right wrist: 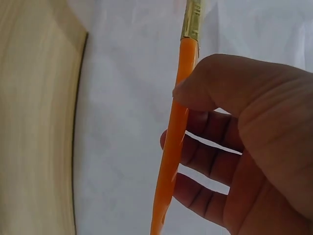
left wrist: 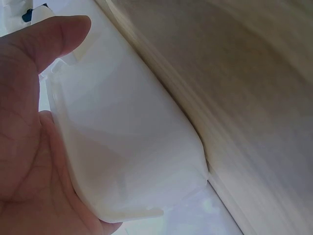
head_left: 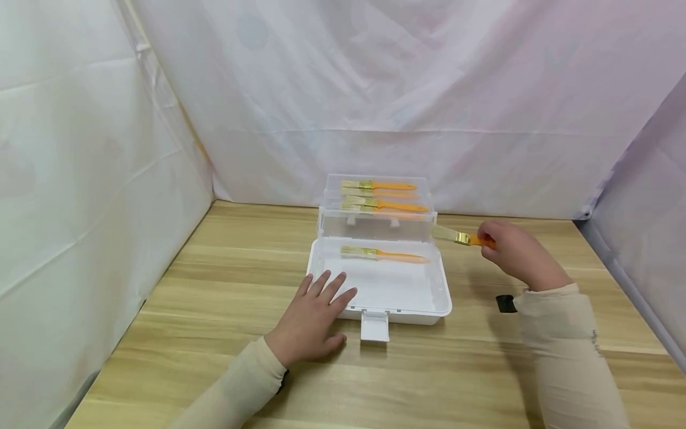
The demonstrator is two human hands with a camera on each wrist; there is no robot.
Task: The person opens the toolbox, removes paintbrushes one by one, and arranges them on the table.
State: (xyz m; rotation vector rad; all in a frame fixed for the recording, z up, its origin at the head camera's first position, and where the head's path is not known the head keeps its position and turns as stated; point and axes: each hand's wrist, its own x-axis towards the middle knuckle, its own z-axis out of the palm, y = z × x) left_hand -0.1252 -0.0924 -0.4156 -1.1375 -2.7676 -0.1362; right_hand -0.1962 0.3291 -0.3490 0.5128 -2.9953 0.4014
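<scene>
A white plastic box [head_left: 391, 289] stands open on the table, its front latch [head_left: 374, 327] hanging down. My left hand [head_left: 316, 319] rests on its front left corner with fingers spread over the rim; in the left wrist view the palm and thumb [left wrist: 68, 34] lie along the box's outer wall. Between thumb and fingers, my right hand [head_left: 517, 253] holds a paintbrush [right wrist: 168, 161] by its orange handle. Its bristles point left, close by the box's right rear corner. Another paintbrush [head_left: 399, 256] lies inside the box, bristles to the left.
Behind the base is a raised clear tray [head_left: 375, 225] bearing two more orange-handled paintbrushes [head_left: 396, 186], lying side by side. White cloth [head_left: 396, 89] hangs behind and at both sides of the wooden table [head_left: 241, 256]. A small black patch [head_left: 505, 303] is near the right sleeve.
</scene>
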